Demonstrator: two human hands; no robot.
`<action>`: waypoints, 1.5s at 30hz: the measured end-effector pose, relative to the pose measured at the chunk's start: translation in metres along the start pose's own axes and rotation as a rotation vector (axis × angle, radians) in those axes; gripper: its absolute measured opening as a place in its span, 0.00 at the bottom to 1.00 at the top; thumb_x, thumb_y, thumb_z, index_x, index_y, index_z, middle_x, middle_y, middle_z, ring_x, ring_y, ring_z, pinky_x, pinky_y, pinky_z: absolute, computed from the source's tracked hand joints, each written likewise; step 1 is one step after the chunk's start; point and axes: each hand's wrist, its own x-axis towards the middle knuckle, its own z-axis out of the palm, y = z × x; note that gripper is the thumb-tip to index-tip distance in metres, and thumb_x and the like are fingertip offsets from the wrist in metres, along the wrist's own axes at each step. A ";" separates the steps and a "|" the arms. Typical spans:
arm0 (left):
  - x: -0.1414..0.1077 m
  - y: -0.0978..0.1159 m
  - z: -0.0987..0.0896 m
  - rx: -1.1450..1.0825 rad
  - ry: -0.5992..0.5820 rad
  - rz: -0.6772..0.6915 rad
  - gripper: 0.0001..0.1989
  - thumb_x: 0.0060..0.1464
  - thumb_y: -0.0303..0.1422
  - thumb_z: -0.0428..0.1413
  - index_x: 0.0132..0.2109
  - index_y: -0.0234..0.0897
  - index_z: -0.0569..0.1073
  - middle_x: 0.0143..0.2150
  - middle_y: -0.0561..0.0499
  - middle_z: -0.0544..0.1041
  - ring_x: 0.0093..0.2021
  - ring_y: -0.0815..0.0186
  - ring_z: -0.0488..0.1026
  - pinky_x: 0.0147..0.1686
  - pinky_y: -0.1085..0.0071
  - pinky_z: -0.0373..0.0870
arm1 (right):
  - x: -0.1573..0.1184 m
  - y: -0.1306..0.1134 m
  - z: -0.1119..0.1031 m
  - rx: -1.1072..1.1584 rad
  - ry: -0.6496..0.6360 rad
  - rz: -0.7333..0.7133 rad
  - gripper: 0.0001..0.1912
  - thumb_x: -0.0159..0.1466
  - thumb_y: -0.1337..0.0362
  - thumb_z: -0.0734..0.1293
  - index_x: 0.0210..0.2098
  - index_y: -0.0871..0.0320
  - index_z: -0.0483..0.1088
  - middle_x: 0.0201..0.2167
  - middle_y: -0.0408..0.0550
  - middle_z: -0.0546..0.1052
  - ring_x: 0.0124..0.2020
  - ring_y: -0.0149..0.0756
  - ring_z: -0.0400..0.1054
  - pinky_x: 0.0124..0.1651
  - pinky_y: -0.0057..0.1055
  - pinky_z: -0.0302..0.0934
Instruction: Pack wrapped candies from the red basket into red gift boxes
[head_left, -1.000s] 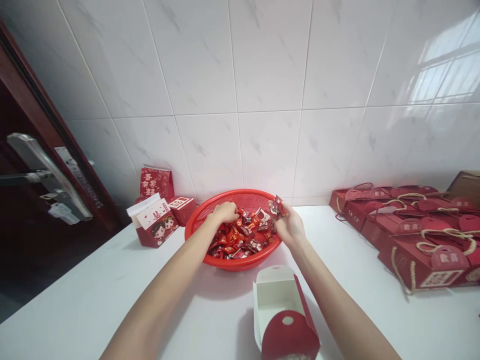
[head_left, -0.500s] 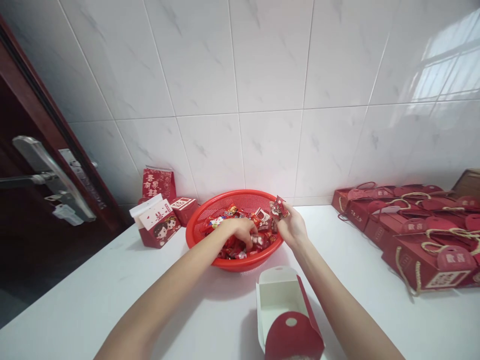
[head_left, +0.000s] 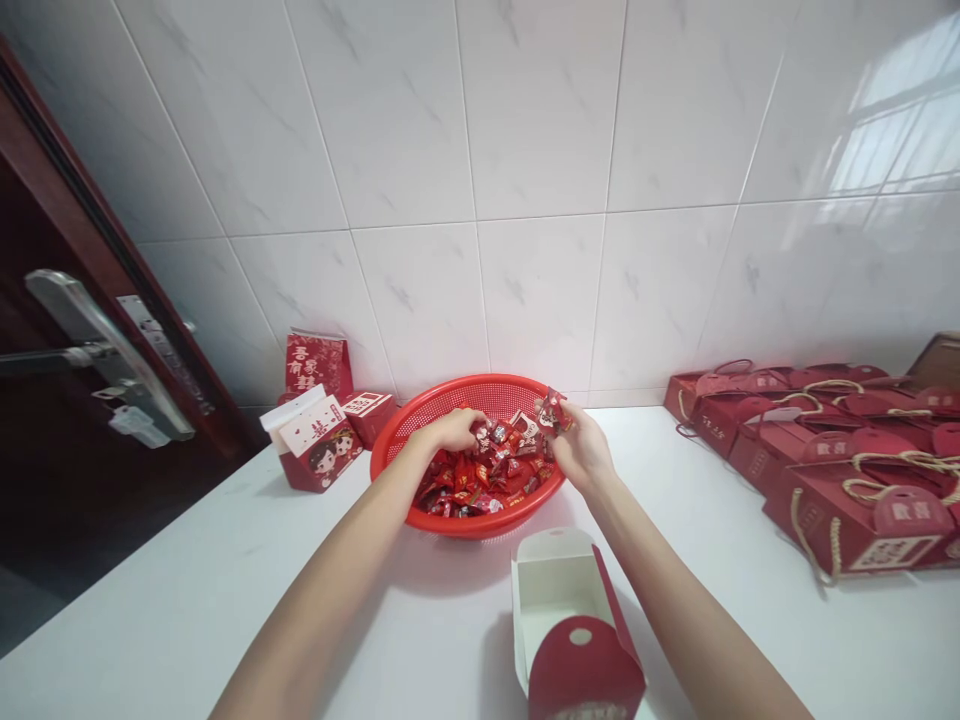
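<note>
A red plastic colander [head_left: 394, 420] full of wrapped candies [head_left: 480, 480] stands on the white table, close to the tiled wall. My left hand [head_left: 452, 430] reaches over its left rim, fingers curled onto a candy at the back of the heap; the fingertips are partly hidden. At the colander's right rim my right hand [head_left: 583, 445] pinches red-wrapped candy [head_left: 552, 410] between thumb and fingers. In front of the colander is an open red carton [head_left: 586, 665] with a white inside, its flaps up and nothing visible in it.
Rows of closed red gift boxes [head_left: 840, 510] with rope handles stand on the right. Small red printed boxes [head_left: 319, 440] are left of the colander. A dark door [head_left: 45, 420] with a metal handle and hanging keys borders the table's left side.
My left hand has moved left and back across the colander, uncovering more candies in the front. My right hand stays at the right rim with its candy. The carton has not moved.
</note>
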 end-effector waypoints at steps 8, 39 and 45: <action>-0.010 0.009 -0.007 -0.088 0.120 -0.017 0.15 0.45 0.30 0.59 0.44 0.39 0.75 0.39 0.51 0.81 0.38 0.62 0.77 0.33 0.74 0.69 | -0.004 -0.001 0.004 -0.019 -0.030 -0.001 0.06 0.57 0.72 0.68 0.24 0.59 0.74 0.27 0.48 0.81 0.32 0.34 0.75 0.39 0.28 0.69; -0.019 0.018 -0.013 -0.111 -0.198 -0.133 0.25 0.45 0.52 0.60 0.42 0.38 0.82 0.42 0.48 0.81 0.40 0.61 0.75 0.31 0.75 0.68 | -0.004 -0.003 0.005 -0.055 -0.074 -0.001 0.02 0.58 0.69 0.71 0.28 0.58 0.75 0.29 0.42 0.80 0.32 0.32 0.73 0.37 0.28 0.68; -0.016 0.018 -0.010 -0.042 -0.313 -0.076 0.20 0.33 0.37 0.68 0.39 0.44 0.83 0.41 0.52 0.81 0.41 0.60 0.75 0.31 0.76 0.70 | -0.004 -0.002 0.006 -0.052 -0.058 -0.006 0.02 0.58 0.69 0.71 0.28 0.58 0.75 0.29 0.42 0.80 0.32 0.32 0.73 0.38 0.28 0.68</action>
